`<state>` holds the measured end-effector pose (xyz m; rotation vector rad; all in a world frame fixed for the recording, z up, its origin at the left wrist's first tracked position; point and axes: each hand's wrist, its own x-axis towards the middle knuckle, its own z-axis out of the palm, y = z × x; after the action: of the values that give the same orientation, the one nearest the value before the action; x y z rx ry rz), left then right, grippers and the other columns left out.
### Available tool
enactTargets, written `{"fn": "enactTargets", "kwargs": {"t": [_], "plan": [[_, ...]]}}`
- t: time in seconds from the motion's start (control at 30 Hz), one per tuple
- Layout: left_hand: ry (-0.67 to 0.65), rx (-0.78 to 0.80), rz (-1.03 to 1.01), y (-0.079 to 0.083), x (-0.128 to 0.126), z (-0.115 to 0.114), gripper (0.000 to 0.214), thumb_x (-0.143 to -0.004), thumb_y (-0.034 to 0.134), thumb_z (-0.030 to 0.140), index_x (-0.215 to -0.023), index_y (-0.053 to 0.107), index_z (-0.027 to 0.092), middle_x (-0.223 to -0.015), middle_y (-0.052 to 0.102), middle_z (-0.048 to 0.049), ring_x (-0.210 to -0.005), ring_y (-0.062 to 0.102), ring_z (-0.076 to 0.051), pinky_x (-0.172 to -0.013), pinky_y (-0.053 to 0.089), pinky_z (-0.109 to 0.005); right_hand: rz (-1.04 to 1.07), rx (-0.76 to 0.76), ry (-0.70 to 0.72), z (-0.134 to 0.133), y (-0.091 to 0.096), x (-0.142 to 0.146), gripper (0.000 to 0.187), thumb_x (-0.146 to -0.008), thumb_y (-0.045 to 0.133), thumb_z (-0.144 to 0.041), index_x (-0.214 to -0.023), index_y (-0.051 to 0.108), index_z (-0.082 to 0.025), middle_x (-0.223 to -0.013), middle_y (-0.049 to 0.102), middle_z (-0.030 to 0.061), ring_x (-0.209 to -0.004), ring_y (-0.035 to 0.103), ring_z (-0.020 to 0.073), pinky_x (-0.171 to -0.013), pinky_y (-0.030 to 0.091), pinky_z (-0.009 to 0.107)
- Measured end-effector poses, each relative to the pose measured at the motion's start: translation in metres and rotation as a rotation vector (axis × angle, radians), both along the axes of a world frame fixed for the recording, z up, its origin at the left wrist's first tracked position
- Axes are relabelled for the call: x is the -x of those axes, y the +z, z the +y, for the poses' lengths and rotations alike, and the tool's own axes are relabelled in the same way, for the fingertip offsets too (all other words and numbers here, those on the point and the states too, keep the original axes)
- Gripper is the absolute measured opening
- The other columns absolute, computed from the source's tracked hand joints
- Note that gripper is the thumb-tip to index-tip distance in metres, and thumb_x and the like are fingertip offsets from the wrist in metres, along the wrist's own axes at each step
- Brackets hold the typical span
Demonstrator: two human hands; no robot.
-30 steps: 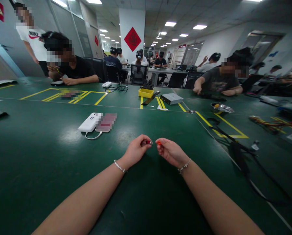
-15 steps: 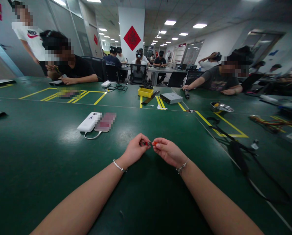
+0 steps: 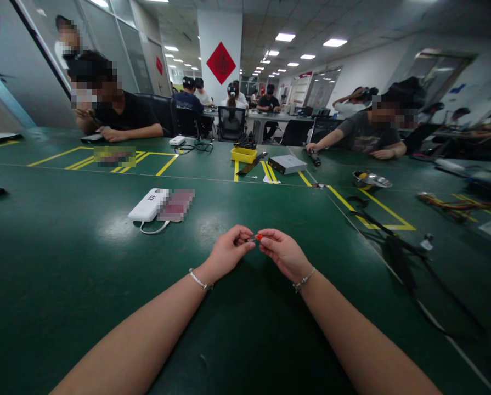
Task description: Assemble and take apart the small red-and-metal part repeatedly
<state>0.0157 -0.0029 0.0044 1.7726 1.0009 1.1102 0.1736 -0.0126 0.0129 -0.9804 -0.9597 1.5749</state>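
Above the green table [image 3: 212, 340], my left hand [image 3: 226, 249] is closed in a pinch on a small metallic piece [image 3: 251, 238], whose exact kind I cannot make out. Facing it, my right hand [image 3: 285, 255] pinches a small orange-red piece [image 3: 259, 237] between thumb and forefinger. The two pieces meet or nearly meet between the fingertips; whether they are joined I cannot tell. Fingers cover most of both.
Left of my hands lie a white power bank [image 3: 148, 206] with a cable and a blurred-out phone-like slab [image 3: 177, 205]. Farther off are a yellow bin [image 3: 243, 156], a grey box [image 3: 287, 164], a metal bowl [image 3: 371, 180] and a black strap [image 3: 399, 258]. Co-workers sit across the table.
My fingers have shifted slightly, and the red part seen earlier in my left hand is now mostly hidden. At the far left, a standing person has moved right, behind the seated co-worker.
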Motion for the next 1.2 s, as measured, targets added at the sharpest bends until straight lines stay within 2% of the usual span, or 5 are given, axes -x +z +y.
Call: {"fn": "enactTargets", "kwargs": {"t": [0.27,0.53,0.7,0.87,1.2], "plan": [[0.137,-0.1,0.159,0.005,0.0,-0.006,0.013,-0.072,0.056,0.025,-0.082,0.053,0.018,-0.069,0.057,0.0027,-0.063,0.052,-0.009,-0.06,0.042,-0.021,-0.084,-0.01,-0.116,-0.004,-0.007,0.016,0.03,-0.056,0.068,-0.031,-0.083,0.065,-0.018,-0.075,0.065,0.0035,-0.069,0.056,0.0132,-0.07,0.041,0.031],[0.218,-0.128,0.196,0.004,0.001,-0.006,0.012,-0.072,0.056,0.024,-0.083,0.054,0.019,-0.068,0.058,0.0028,-0.061,0.052,-0.009,-0.059,0.041,-0.021,-0.037,0.012,-0.058,-0.01,0.0,0.02,0.035,-0.064,0.061,-0.036,-0.094,0.063,-0.019,-0.084,0.065,0.0058,-0.074,0.058,0.0141,-0.07,0.042,0.03],[0.269,-0.116,0.193,0.002,0.002,-0.004,0.013,-0.071,0.056,0.027,-0.081,0.054,0.018,-0.067,0.058,0.0025,-0.061,0.053,-0.01,-0.058,0.041,-0.022,-0.058,-0.003,-0.053,-0.012,-0.001,0.024,0.034,-0.066,0.059,-0.035,-0.098,0.061,-0.023,-0.105,0.06,0.0056,-0.092,0.053,0.0179,-0.072,0.042,0.03],[0.252,-0.108,0.196,0.004,0.004,-0.004,0.014,-0.072,0.056,0.029,-0.081,0.053,0.019,-0.067,0.058,0.0029,-0.061,0.054,-0.01,-0.058,0.042,-0.021,-0.091,-0.009,-0.051,-0.011,-0.004,0.024,0.035,-0.066,0.059,-0.034,-0.099,0.061,-0.023,-0.109,0.058,0.0053,-0.097,0.051,0.0195,-0.075,0.042,0.031],[0.087,-0.089,0.222,-0.003,0.0,-0.002,0.024,-0.067,0.061,0.028,-0.085,0.048,0.02,-0.075,0.06,0.0015,-0.07,0.056,-0.012,-0.063,0.044,-0.023,-0.287,-0.164,-0.17,-0.004,-0.005,0.02,0.023,-0.06,0.063,-0.028,-0.081,0.067,-0.02,-0.084,0.067,0.0041,-0.081,0.058,0.0181,-0.079,0.04,0.034]]}}
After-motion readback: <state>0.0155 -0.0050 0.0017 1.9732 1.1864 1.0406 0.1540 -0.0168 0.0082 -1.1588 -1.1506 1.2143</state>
